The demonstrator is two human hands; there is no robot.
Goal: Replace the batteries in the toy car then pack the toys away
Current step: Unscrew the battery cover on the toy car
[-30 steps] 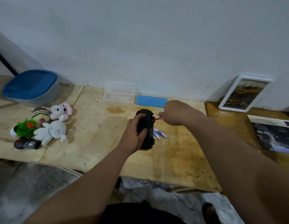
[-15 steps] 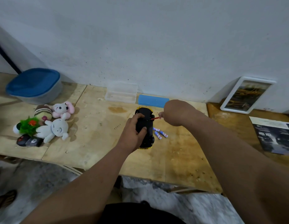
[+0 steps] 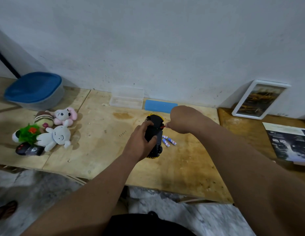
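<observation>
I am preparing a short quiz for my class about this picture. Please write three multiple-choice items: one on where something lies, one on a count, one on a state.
1. Where do the loose batteries lie?
A. On the wooden table, just right of the toy car
B. Inside the clear plastic box
C. Among the plush toys

2. How many loose batteries show on the table?
A. One
B. Three
C. Six

3. How is the toy car positioned?
A. Standing on its wheels, untouched
B. Turned underside up, gripped by the left hand
C. Packed in the blue-lidded container

Answers:
1. A: they rest on the bare table beside the car, apart from the clear plastic box.
2. B: three small blue and white cells can be counted.
3. B: the black underside faces up, the left hand wraps it, and the right hand holds a red-handled tool against it.
</observation>
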